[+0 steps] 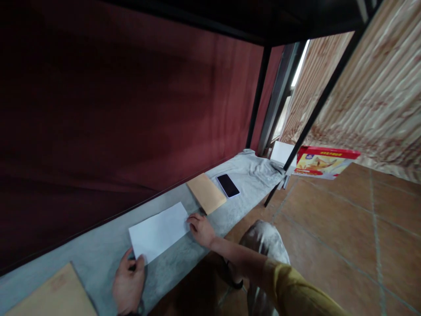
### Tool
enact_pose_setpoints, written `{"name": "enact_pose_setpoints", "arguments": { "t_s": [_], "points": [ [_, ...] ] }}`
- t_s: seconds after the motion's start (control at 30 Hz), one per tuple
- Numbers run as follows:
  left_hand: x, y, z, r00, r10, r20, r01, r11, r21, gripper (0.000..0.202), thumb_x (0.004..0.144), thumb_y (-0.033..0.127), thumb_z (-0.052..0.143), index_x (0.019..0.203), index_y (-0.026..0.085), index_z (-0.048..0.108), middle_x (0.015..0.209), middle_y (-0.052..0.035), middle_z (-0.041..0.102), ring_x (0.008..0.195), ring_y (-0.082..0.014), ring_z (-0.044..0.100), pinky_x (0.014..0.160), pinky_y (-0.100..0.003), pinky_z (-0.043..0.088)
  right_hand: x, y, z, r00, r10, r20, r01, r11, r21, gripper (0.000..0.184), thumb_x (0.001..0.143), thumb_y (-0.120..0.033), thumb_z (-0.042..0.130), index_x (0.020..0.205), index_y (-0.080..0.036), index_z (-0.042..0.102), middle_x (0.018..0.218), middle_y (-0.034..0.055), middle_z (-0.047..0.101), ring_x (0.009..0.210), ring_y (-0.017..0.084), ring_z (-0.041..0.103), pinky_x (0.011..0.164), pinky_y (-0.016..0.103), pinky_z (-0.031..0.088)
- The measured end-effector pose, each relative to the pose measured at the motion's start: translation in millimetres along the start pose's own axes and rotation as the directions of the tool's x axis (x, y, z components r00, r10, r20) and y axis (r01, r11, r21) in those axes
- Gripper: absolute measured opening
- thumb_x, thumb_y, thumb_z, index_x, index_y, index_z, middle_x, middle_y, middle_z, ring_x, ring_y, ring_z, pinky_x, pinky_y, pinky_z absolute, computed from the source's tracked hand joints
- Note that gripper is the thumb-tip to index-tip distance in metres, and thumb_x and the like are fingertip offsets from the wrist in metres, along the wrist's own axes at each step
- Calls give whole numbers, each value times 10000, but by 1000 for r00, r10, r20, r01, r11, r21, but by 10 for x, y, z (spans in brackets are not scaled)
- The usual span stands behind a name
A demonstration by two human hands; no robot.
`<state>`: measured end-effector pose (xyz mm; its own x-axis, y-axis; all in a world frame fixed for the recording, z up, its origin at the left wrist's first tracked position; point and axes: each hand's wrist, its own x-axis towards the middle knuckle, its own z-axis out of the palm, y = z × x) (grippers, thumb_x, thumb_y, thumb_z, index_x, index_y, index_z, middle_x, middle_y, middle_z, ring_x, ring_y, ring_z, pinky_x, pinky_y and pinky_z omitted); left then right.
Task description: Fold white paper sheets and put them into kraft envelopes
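Observation:
A white sheet of paper (160, 232) lies on the grey cloth of a long narrow bench, seemingly flat. At its left end, my left hand (128, 283) holds the near corner, thumb on the paper's edge and fingers curled beside it. My right hand (201, 229) has its fingers closed on the right end; the fingertips partly cover that edge. Just beyond the right hand rests a brown envelope (206, 193), and to its right a phone (228, 186) with a dark screen. Another brown envelope (54, 294) is at the lower left, cut off by the frame.
A dark red curtain (148, 114) hangs behind the grey-covered bench (259, 169). Black frame posts (259, 96) rise at the bench's right end, with a dark shelf overhead. A red and yellow box (324, 162) stands past them, above the tiled floor (332, 219).

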<state>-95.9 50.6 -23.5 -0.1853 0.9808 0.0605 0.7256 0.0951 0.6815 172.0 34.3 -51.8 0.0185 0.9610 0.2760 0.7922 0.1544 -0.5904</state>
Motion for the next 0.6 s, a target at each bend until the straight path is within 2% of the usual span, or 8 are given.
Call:
{"name": "enact_pose_setpoints", "arguments": {
  "t_s": [0.2,0.33,0.6],
  "points": [
    [-4,10,-6,1000,26,0,-26,999,-25,685,836,525,521,1414,157,515,771,-19,652,692,-230,637,666,-331,489,-10,26,43,1000,-27,-6,27,999,-21,273,956,-145,558,1202,-219,650,1296,61,642,1181,181,615,1032,337,481],
    [8,20,-9,999,35,-19,-34,999,26,617,857,486,522,1391,175,529,783,-20,659,700,-226,640,651,-323,484,-18,31,55,999,-29,-20,29,1000,-1,279,948,-148,570,1204,-230,644,1305,60,635,1180,190,610,1033,356,474],
    [41,-67,60,991,128,-45,-123,988,98,517,888,424,510,1341,179,552,778,-29,667,742,-238,633,642,-318,476,-19,47,81,999,-32,-30,32,999,0,320,916,-122,585,1217,-222,633,1304,68,630,1185,197,606,1033,356,473]
  ]
}}
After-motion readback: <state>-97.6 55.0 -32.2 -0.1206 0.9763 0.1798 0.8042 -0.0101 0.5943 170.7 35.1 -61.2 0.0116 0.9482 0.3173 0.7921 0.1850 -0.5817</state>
